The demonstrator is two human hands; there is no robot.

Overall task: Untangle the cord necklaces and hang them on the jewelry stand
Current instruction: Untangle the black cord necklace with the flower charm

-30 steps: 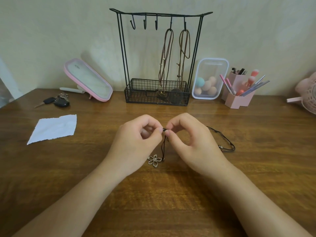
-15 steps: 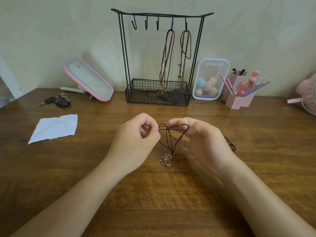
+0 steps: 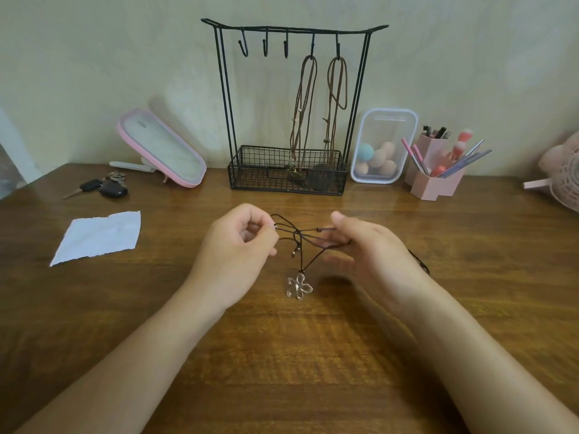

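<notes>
Black cord necklace (image 3: 300, 242) is mid-untangle, held just above the table (image 3: 313, 371) in front of the stand (image 3: 294, 29). Left hand (image 3: 241, 245) pinches the strands, and right hand (image 3: 369, 249) has the loop draped over fairly straight fingers. Flower pendant (image 3: 299, 286) dangles. Next I'd guess widen the loop, then lift it onto a free hook (image 3: 265, 48). No readable writing anywhere.

The dark cord (image 3: 296, 234) hung in tangled loops between the hands. The left hand (image 3: 241, 249) pinched one part, and other loops ran over the outstretched fingers of the right hand (image 3: 372, 249). Its clear flower pendant (image 3: 299, 286) dangled below. The black wire stand (image 3: 250, 170) stood upright well behind them. Two brown necklaces (image 3: 305, 104) hung from its two rightmost hooks, their lower ends down in its basket.
</notes>
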